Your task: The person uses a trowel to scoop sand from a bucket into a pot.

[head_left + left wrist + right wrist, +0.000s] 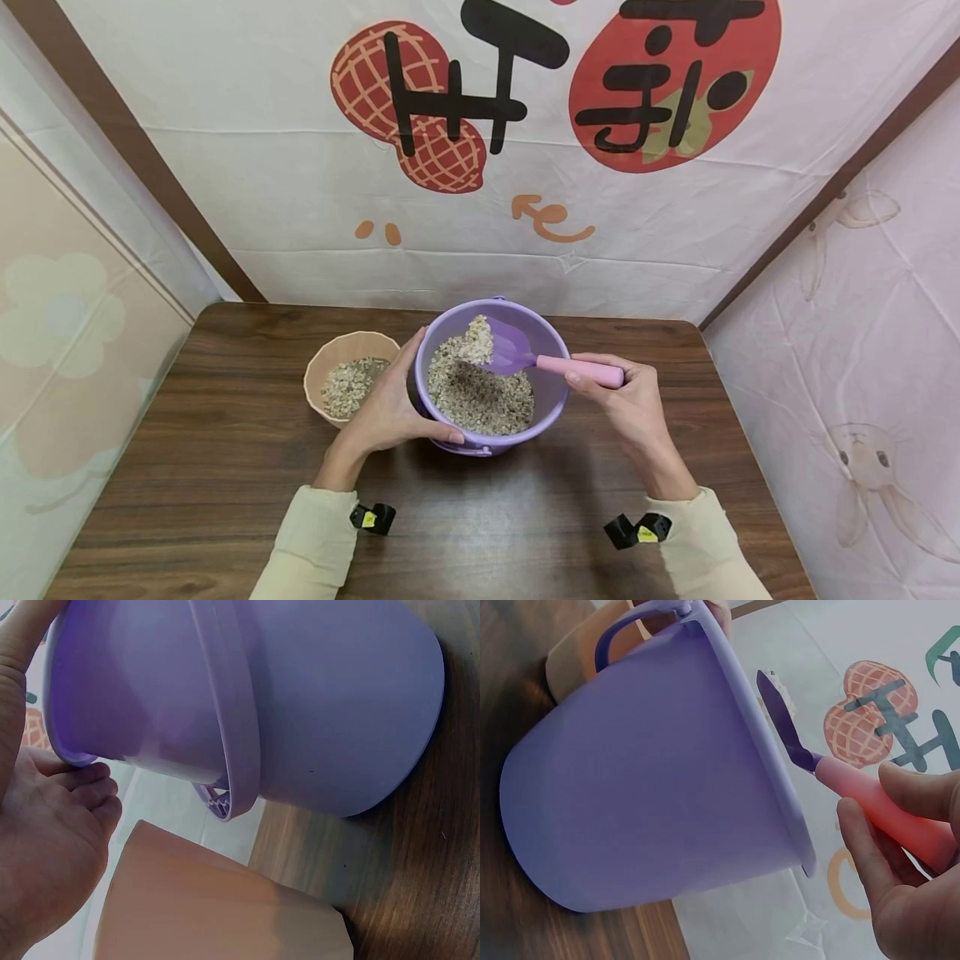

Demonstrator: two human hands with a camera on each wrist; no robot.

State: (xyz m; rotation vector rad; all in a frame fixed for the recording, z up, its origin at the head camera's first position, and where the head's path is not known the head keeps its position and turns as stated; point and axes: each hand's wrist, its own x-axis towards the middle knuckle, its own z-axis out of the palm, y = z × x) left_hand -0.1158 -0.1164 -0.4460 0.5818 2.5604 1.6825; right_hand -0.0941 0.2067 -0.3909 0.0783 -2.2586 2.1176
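A purple bucket (550,398) with pale, oat-like flakes (487,406) inside stands on the table. My left hand (390,412) grips its rim from the left, thumb along the near edge; in the left wrist view the fingers (94,787) curl at the rim. Over the bucket's mouth, my right hand (630,408) holds a toy shovel by its pink handle (581,369). The shovel's purple blade (513,350) carries a heap of flakes (477,340). In the right wrist view the blade (781,716) sits above the rim, apart from it.
Left of the bucket, partly behind my left hand, stands a peach bowl (317,367) holding more flakes (348,387). The bucket's handle (232,712) hangs down its side. A printed cloth (292,200) hangs behind the brown wooden table (202,467).
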